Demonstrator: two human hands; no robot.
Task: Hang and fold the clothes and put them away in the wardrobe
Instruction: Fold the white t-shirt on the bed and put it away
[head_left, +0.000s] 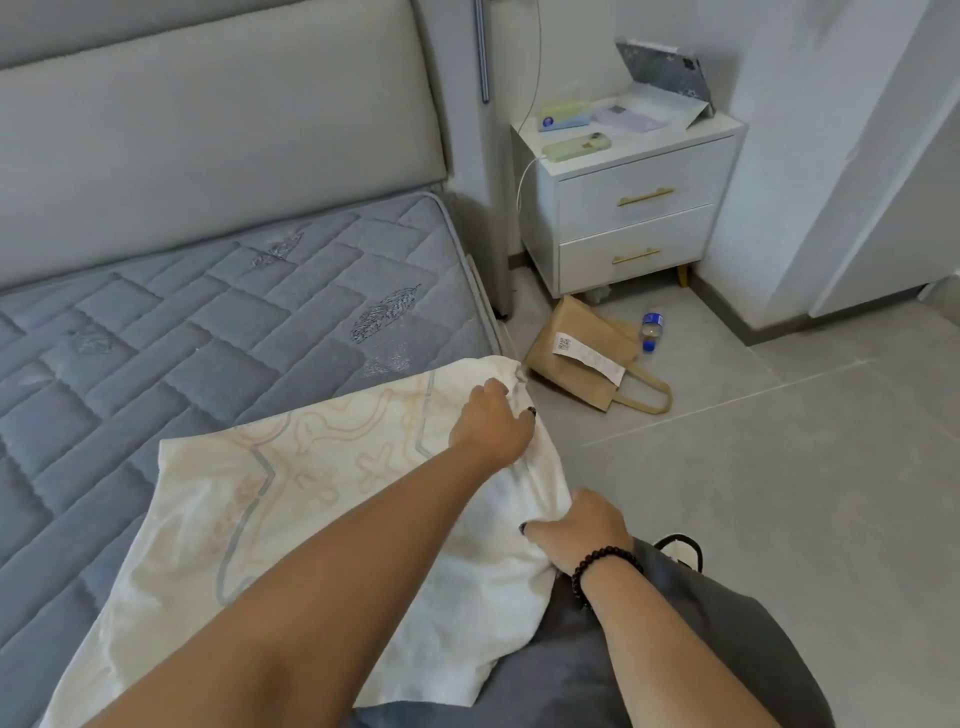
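A white garment (291, 499) with faint orange and grey printed lines lies spread over the right edge of the bare blue quilted mattress (208, 322). My left hand (491, 421) grips its far right corner, where the cloth bunches at the bed's edge. My right hand (582, 530), with a dark bead bracelet on the wrist, pinches the near right edge of the same garment. A darker grey cloth (561, 675) lies under the garment's near end.
A white two-drawer nightstand (634, 208) stands beyond the bed with a phone, a tablet and papers on top. A brown paper bag (587, 358) and a small plastic bottle (652, 330) lie on the grey tiled floor. A padded headboard (208, 119) backs the mattress.
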